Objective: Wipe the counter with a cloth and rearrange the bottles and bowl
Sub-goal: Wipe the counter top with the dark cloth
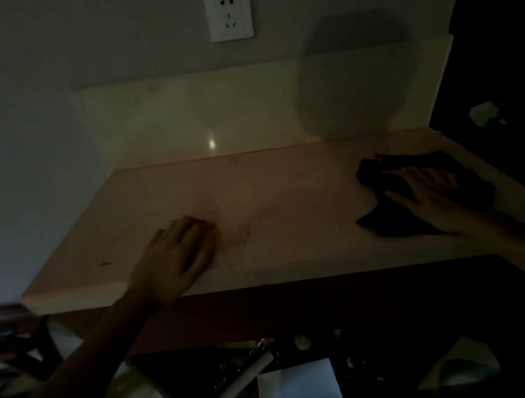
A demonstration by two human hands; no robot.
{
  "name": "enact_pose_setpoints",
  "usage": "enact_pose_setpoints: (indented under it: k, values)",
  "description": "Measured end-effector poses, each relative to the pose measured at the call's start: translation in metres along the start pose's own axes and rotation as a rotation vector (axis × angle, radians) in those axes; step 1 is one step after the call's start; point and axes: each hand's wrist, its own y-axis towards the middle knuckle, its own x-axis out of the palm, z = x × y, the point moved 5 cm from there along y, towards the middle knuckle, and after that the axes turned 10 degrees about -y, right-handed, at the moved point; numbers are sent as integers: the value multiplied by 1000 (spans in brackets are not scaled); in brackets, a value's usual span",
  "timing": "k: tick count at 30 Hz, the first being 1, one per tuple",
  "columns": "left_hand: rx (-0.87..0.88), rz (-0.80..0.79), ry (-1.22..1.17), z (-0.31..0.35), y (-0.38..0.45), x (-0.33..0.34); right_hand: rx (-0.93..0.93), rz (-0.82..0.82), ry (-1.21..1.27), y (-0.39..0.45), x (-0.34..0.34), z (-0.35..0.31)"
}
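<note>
Nearest: left forearm reaching up to the left hand [181, 254], fingers loosely bent, resting on the counter [290, 215] near its front edge and holding nothing. Counter: one slab, hard and smooth; it looks likely to let a cloth slide easily. Dark cloth [422, 193]: one, at the right end, crumpled, judged soft, light and limp; best handled flat under the palm or pinched at a loose fold. Right hand [436, 198] presses on it, fingers spread. Bottles, bowl: none visible.

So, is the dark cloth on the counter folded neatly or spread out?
Spread out but crumpled. The dark cloth lies loosely on the counter with uneven edges, and the right hand presses flat on it.
</note>
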Motion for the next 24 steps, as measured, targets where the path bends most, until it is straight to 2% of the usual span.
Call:
enact_pose_setpoints:
  k: [8,13,17,20,24]
  values:
    - [-80,125,-77,-25,-20,-18,-384,18,13,51,5,-226]
    - [-269,224,-105,-87,-77,-34,-586,20,57,70,3,-387]
    - [-354,287,-26,-116,-124,-52,-722,31,96,62,4,-498]
    - [-438,393,-25,-126,-145,-70,-839,48,131,40,1,-555]
    - [-468,445,-6,-133,-149,-86,-1028,58,131,6,-3,-569]
